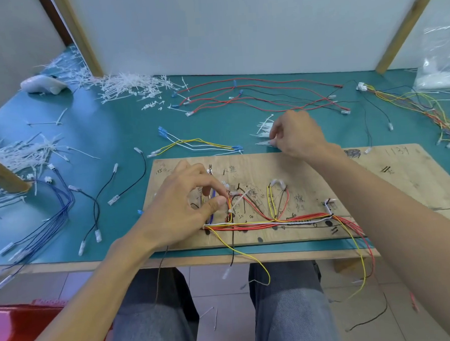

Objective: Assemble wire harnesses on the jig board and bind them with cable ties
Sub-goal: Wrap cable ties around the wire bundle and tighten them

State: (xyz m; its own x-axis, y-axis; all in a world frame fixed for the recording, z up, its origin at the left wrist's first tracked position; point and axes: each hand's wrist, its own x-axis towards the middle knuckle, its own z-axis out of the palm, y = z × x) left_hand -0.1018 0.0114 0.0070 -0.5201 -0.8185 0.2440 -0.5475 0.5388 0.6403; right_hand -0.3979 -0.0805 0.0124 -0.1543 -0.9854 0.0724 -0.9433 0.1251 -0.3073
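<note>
The red-and-yellow wire bundle (231, 206) is pinched by the left hand (184, 209) on the scribbled plywood jig board (377, 187); a white plastic cable tie (264, 143) is pinched by the right hand (298, 137), best drawn singly

Harness (274, 221) on jig board (377, 187)

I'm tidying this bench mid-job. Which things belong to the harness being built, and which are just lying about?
In use: plywood jig board; red, yellow and white wire bundle pinched by left hand; white cable tie in right hand.
Lying about: heap of white tie pieces; loose blue wire bunch; clear plastic bag.
</note>
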